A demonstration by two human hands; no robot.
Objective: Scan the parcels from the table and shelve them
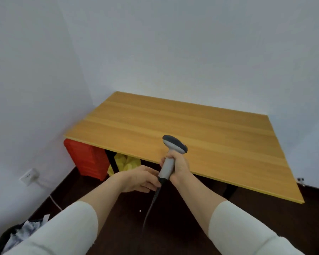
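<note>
As right hand (pixel 180 165) holds scanner (pixel 173 143), left hand (pixel 142 178) grip unclear at its base, bench (pixel 191 122) shows no parcels; probably finished.

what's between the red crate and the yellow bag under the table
A black table leg stands between the red crate and the yellow bag, in the head view.

A wooden table (pixel 191 126) with a yellow-brown top is set into a corner formed by pale grey walls (pixel 173 43). A black leg (pixel 229 191) is seen under its near edge. Beneath the table's left end a red bin (pixel 87 159) is kept, with a yellow bag (pixel 126 161) just beside it. The floor (pixel 182 229) is dark brown. Left of the table, a white socket (pixel 29 176) is fitted low on the wall, and a white cable (pixel 53 199) is run from it.
</note>
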